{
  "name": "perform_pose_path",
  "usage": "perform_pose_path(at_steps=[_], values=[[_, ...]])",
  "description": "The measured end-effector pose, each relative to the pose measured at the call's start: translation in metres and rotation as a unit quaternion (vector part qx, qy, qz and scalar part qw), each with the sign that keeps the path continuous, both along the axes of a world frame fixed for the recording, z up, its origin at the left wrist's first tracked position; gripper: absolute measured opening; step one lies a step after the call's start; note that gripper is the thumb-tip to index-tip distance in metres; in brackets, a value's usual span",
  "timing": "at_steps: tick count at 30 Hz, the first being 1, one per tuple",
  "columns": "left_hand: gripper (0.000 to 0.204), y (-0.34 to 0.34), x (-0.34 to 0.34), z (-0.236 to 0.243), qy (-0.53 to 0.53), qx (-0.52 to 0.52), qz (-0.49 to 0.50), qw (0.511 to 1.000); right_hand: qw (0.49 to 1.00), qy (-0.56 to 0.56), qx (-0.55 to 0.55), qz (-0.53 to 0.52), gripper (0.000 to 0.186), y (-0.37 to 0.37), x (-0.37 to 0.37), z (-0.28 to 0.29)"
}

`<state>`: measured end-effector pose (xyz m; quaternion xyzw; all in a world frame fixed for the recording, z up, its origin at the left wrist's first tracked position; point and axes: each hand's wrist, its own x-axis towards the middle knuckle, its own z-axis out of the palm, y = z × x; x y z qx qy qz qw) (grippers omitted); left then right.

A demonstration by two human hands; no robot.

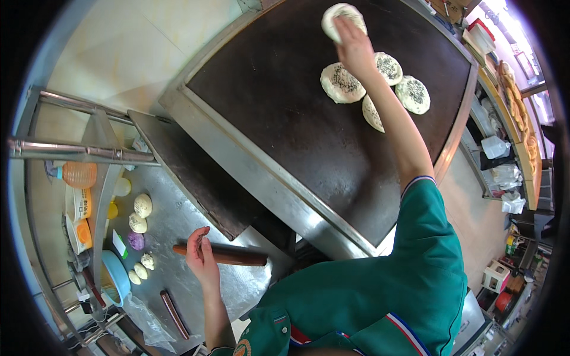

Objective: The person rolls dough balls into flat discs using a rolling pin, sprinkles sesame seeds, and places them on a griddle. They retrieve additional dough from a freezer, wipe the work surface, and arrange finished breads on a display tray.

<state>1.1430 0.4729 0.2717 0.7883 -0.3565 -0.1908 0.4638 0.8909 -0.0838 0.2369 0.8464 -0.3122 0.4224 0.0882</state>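
Right hand flat, fingers spread, pressing a flatbread onto the far griddle, beside four others. Left hand loosely open, resting by the rolling pin on the near-left worktop. Laying step; next likely needs a clean release.

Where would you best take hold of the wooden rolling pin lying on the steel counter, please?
Probably at the middle of the rolling pin, from above, fingers across its width. It lies flat on the steel counter, a long thin rod, so a centred grip should keep it level. The left hand rests at its left end; the right-hand stretch lies bare. The right hand is far off, on a flatbread.
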Motion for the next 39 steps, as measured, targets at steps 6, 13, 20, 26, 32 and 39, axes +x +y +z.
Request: perform_pose_path(at_steps=[6, 13, 20, 26, 32, 39], values=[[0.036, -0.049, 0.019, 0.027, -0.158, 0.056, -0.041, 0.985, 0.950, 0.133, 0.271, -0.086, 0.063, -0.050, -0.055, -0.042], [0.044, -0.240, -0.011, 0.038, -0.256, -0.005, -0.287, 0.923, 0.908, 0.234, 0.312, -0.155, 0.068, -0.013, -0.125, -0.058], [0.066, -0.467, -0.158, -0.021, -0.365, -0.090, -0.449, 0.811, 0.935, 0.124, 0.282, -0.173, 0.060, -0.008, -0.177, -0.034], [0.079, -0.558, -0.227, -0.081, -0.382, 0.059, -0.532, 0.753, 0.924, 0.269, 0.267, -0.056, 0.060, 0.026, -0.195, -0.042], [0.074, -0.564, -0.224, -0.083, -0.356, -0.002, -0.502, 0.788, 0.975, 0.117, 0.183, -0.038, 0.050, -0.002, -0.185, -0.045], [0.080, -0.347, -0.117, -0.014, -0.360, -0.131, -0.450, 0.807, 0.981, 0.054, 0.173, -0.066, 0.034, 0.052, -0.136, -0.013]])
